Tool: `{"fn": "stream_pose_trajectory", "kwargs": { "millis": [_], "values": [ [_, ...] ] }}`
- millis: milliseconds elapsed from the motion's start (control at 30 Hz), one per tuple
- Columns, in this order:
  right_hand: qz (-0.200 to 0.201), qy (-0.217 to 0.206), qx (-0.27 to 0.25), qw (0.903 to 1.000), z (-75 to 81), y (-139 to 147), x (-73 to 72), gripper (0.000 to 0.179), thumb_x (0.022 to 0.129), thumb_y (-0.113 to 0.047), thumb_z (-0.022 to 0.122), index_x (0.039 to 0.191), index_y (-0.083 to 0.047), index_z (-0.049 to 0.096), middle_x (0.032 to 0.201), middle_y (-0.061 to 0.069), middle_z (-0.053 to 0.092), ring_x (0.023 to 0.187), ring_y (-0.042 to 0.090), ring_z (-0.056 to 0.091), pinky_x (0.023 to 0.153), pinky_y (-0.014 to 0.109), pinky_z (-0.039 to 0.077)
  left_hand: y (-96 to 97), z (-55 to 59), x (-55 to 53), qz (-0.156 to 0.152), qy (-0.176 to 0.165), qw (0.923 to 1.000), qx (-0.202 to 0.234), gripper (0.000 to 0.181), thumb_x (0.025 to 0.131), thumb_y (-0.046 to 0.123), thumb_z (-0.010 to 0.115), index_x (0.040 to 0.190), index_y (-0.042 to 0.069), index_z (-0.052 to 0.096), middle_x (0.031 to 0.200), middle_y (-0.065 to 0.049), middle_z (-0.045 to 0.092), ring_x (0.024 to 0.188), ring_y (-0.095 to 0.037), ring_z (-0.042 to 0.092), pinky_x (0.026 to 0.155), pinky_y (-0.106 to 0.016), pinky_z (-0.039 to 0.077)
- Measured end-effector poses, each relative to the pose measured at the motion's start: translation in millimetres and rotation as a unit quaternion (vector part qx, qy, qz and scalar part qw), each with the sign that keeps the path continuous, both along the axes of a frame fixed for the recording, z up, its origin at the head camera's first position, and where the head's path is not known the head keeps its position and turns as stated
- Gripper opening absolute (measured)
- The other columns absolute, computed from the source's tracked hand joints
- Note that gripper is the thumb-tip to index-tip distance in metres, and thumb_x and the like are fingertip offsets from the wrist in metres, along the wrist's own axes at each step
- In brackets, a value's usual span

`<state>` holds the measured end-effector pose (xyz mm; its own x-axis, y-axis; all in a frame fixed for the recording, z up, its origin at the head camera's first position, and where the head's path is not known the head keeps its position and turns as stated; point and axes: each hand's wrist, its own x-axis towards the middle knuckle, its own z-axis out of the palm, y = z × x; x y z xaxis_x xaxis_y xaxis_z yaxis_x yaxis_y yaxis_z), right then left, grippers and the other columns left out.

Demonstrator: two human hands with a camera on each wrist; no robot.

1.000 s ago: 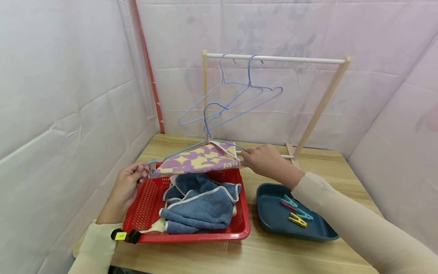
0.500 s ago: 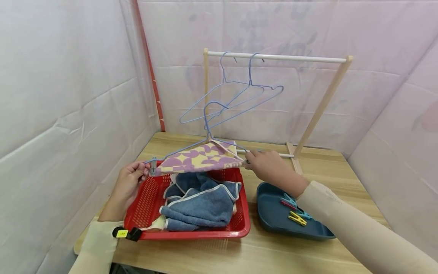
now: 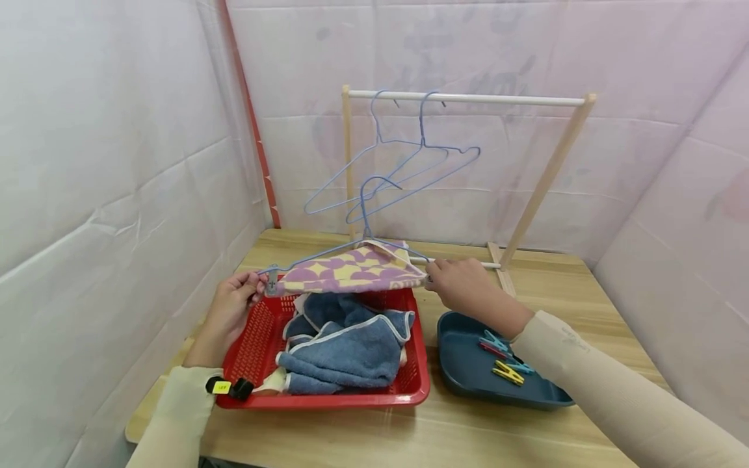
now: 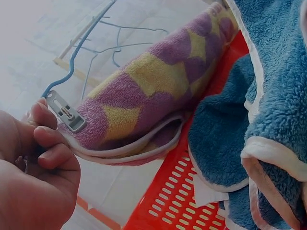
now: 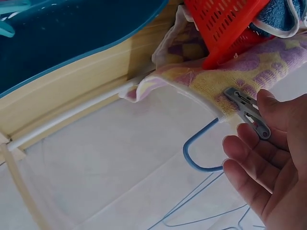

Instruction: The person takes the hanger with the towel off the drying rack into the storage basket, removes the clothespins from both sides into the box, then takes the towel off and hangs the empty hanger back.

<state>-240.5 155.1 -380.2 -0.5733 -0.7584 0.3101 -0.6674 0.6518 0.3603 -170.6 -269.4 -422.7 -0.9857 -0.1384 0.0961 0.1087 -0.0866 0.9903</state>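
Note:
A blue wire clothes hanger (image 3: 366, 211) with a purple and yellow patterned towel (image 3: 351, 268) on it spans both hands, above the red basket. My left hand (image 3: 234, 300) pinches the hanger's left end, beside a grey clothes peg (image 4: 67, 112) that clips the towel there. At the other end, my right hand (image 3: 468, 285) holds a second grey clothes peg (image 5: 249, 112) between thumb and forefinger, at the towel's corner. The right wrist view shows this peg lying over the towel, close to the hanger's bent blue end (image 5: 189, 148).
Blue white-edged towels (image 3: 351, 351) lie in the red basket (image 3: 422, 370). A dark blue tray (image 3: 468, 380) to its right holds several pegs (image 3: 508, 372). Behind, a rack (image 3: 515, 99) carries two bare blue hangers (image 3: 421, 123). All stand on a wooden table (image 3: 328, 435).
My left hand has shifted slightly right and up, carrying the hanger and patterned towel with it. My right hand has moved a little to the right at the towel's corner.

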Motion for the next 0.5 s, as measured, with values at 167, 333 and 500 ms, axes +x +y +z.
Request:
{"fn": "stream_pose_trajectory", "kwargs": {
  "millis": [167, 333, 500],
  "values": [
    [-0.006, -0.002, 0.005, 1.0, -0.7, 1.0, 0.3, 0.026, 0.09, -0.03, 0.077, 0.09, -0.008, 0.063, 0.068, 0.002, 0.058, 0.049, 0.014, 0.037, 0.043, 0.024, 0.03, 1.3, -1.9, -2.5, -0.001, 0.011, 0.9999, -0.003, 0.024, 0.107, 0.016, 0.048, 0.09, 0.013, 0.065, 0.077, 0.006, 0.057, 0.072, -0.007, 0.048, 0.065, -0.016, 0.042],
    [-0.012, -0.001, 0.004, 0.9999, -1.2, 1.7, 0.8, 0.027, 0.09, -0.031, 0.077, 0.092, -0.007, 0.064, 0.072, 0.004, 0.065, 0.049, 0.015, 0.04, 0.043, 0.023, 0.036, 1.9, -1.5, -3.6, -0.002, 0.014, 0.9999, -0.002, 0.023, 0.107, 0.016, 0.047, 0.091, 0.011, 0.064, 0.081, 0.005, 0.058, 0.073, -0.008, 0.048, 0.066, -0.016, 0.043],
    [0.011, 0.007, -0.017, 0.9998, -2.0, 2.1, 0.9, 0.022, 0.09, -0.024, 0.077, 0.091, -0.007, 0.064, 0.073, 0.006, 0.067, 0.049, 0.015, 0.043, 0.045, 0.024, 0.038, 1.0, -1.0, -1.4, 0.003, 0.015, 0.9999, 0.002, 0.024, 0.107, 0.016, 0.048, 0.09, 0.013, 0.065, 0.08, 0.005, 0.057, 0.074, -0.008, 0.048, 0.067, -0.015, 0.043]
  ]
}}
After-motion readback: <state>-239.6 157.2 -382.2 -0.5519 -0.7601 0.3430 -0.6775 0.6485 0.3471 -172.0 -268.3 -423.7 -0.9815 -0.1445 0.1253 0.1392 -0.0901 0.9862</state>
